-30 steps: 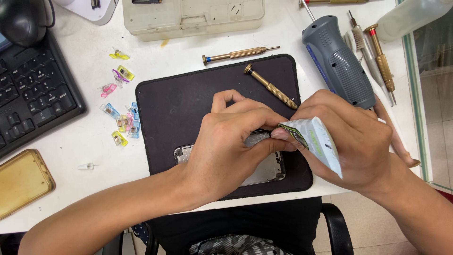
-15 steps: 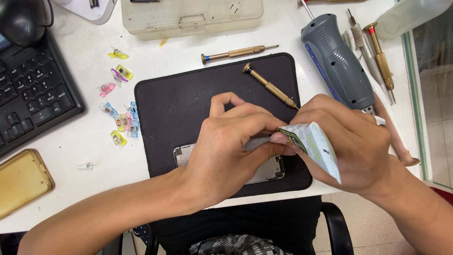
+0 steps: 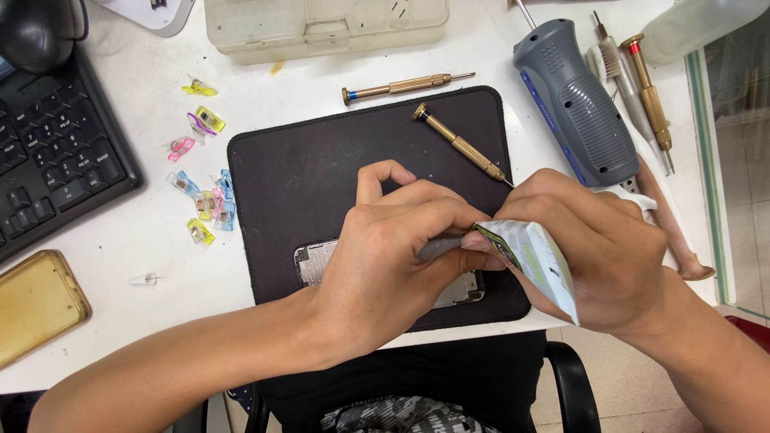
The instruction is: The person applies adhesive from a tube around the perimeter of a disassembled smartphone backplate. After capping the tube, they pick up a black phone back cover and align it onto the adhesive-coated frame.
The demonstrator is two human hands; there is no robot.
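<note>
Right over the near edge of the black rectangular work mat (image 3: 321, 176), both hands meet. The left hand (image 3: 393, 265) is curled, thumb and fingers pinching the grey nozzle end of a crumpled white squeeze tube (image 3: 533, 261); the right hand (image 3: 597, 256) wraps closed around the tube's body. Beneath the left hand lies a bare metal phone frame (image 3: 317, 261) on the mat. A brass precision screwdriver (image 3: 461, 146) rests on the mat just beyond the hands, and a grey electric screwdriver (image 3: 573, 104) lies on the white table (image 3: 144, 232).

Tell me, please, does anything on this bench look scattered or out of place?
Small coloured clips lie strewn loose on the white table left of the black mat. One brass screwdriver lies askew across the mat's corner.
</note>
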